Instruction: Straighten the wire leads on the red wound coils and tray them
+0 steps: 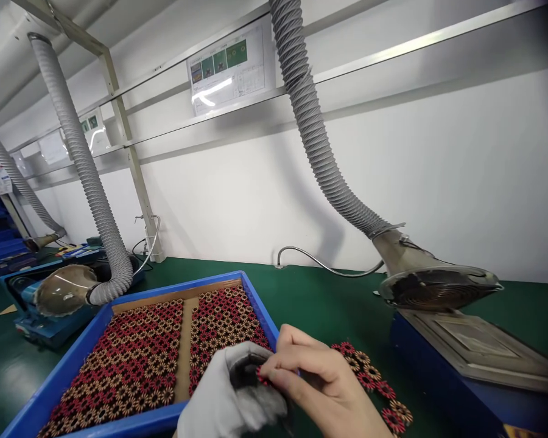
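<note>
My left hand (228, 389), in a pale glove with a dark inner side, is closed in front of the tray's near edge. My bare right hand (322, 377) meets it, thumb and fingers pinched together. Between them a small red motor stator (261, 375) shows only in part, and fingers cover the rest. Beyond them lies a blue tray (132, 420) with rows of red and copper-coloured stators (146, 340) packed in two sections. To the right of my right hand, a loose line of similar stators (368, 371) rests on the green bench.
A fume hood (438, 286) on a grey flexible hose (310, 115) hangs over a blue box with a metal top (493, 347) at right. Another hood (66, 291) stands beyond the tray at left. A thin metal tube (319, 261) curves along the wall.
</note>
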A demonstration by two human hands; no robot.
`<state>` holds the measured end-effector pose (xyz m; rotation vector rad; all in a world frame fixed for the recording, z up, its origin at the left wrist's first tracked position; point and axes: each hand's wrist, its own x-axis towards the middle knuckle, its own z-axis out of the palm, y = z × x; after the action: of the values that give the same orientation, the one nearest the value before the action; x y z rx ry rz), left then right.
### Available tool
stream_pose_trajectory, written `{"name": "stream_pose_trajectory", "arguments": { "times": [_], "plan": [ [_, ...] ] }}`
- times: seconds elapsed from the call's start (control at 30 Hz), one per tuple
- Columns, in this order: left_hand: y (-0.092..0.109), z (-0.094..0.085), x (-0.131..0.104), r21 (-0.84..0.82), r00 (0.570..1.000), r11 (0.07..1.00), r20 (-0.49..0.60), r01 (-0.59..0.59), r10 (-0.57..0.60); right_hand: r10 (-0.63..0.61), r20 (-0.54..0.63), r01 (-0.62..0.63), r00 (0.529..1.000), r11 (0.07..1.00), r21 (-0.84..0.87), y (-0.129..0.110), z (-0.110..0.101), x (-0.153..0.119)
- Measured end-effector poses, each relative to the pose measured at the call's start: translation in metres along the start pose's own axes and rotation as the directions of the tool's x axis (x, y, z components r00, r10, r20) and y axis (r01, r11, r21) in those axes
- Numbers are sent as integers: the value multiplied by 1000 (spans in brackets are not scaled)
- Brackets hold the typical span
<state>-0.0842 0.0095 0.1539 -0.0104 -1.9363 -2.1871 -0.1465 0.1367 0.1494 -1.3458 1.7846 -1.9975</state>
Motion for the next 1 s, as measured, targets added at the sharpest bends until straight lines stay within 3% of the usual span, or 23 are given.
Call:
{"name": "stream_pose_trajectory", "arguments": {
  "times": [0.1,0.23,0.3,0.33,0.43,0.53,0.67,0.73,0.8,0.87,0.93,1.0],
  "plan": [
    [-12,1,-1,41,1000,999,-14,9,-8,58,-80,-43,995,984,170,3,6,2],
    [-19,-2,-12,68,998,998,-66,10,-6,118,-202,5,972,852,523,6,0,3],
    [-16,-4,-16,82,999,996,-46,24,-20,59,-261,67,964,891,448,5,-7,2],
    [-14,-5,-18,86,999,996,-24,23,-21,23,-235,62,972,936,346,3,-11,1],
    [-8,-5,-16,75,1000,997,-24,-12,14,24,-5,-24,1000,996,84,-1,-18,-2],
    [-8,-2,-9,90,999,996,-33,-27,30,50,68,-53,996,998,40,-1,-13,-2],
    [-9,-1,-2,158,996,987,89,-15,1,62,16,-64,998,969,237,5,-3,2],
    [-6,-1,-4,164,991,986,123,40,-60,91,-50,-58,995,887,459,5,-3,1],
    [-1,-2,-8,137,982,984,130,116,-134,98,-160,10,982,824,566,2,-8,-2],
    [5,-2,-12,114,986,986,98,122,-133,78,-186,16,980,889,458,-3,-14,-6],
    [9,-3,-15,137,997,989,43,56,-62,104,-99,-81,990,974,210,-7,-16,-11],
    [10,-4,-15,181,1000,983,5,5,-6,177,-25,-176,984,984,16,-11,-14,-15]
  ]
}}
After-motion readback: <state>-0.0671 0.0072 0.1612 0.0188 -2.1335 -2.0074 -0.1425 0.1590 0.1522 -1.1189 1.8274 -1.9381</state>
